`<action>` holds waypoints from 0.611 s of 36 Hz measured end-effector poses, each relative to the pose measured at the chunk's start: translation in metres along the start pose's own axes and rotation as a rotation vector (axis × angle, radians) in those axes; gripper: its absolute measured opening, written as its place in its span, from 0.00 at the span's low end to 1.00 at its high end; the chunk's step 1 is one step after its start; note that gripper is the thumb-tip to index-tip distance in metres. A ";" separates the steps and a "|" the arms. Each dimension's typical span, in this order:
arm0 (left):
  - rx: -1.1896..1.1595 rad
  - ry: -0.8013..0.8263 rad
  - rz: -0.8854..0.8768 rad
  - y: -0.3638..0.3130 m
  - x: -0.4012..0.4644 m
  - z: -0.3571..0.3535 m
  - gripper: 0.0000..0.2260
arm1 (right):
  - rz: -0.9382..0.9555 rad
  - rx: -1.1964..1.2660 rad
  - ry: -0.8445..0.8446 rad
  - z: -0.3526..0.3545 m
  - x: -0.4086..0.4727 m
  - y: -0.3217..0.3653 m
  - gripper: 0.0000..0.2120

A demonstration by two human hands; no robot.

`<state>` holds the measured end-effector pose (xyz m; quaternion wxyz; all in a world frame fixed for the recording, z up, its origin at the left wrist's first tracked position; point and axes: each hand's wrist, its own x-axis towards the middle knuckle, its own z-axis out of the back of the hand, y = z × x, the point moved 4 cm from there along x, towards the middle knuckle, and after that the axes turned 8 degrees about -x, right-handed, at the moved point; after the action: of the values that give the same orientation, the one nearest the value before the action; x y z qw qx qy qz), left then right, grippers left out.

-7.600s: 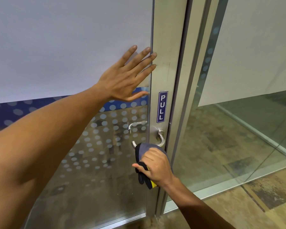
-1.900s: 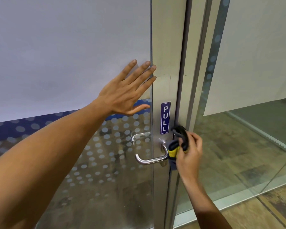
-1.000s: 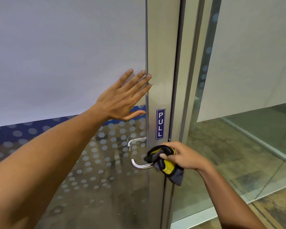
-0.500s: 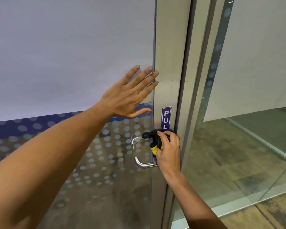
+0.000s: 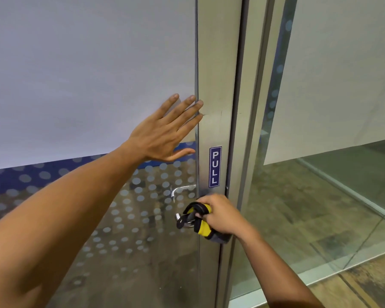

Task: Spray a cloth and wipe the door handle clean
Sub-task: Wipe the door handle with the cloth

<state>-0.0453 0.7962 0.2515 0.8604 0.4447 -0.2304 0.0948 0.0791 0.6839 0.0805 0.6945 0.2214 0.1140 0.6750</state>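
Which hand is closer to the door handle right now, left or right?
Right. The right hand presses the cloth around the door handle. The left hand lies flat and open on the glass door, well above the handle.

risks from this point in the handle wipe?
1. The cloth is bunched in the right hand over the inner part of the door handle; its bare outer tip may go unwiped.
2. Pressing on the lever could unlatch the door; only the flat left hand on the glass panel steadies it.
3. That palm may smudge the glass.
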 end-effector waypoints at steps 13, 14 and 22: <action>-0.012 0.001 -0.004 0.001 0.000 -0.001 0.42 | -0.429 1.097 -0.922 -0.035 -0.093 -0.047 0.10; -0.013 0.002 -0.003 0.001 0.000 -0.002 0.42 | -0.499 1.156 -0.974 -0.038 -0.091 -0.053 0.10; -0.030 0.011 0.001 0.004 -0.001 -0.006 0.42 | -0.726 1.228 -0.869 -0.073 -0.046 -0.045 0.10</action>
<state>-0.0456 0.8032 0.2516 0.8682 0.4311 -0.2272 0.0942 0.0823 0.6505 -0.0108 0.6069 0.7507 0.2479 0.0818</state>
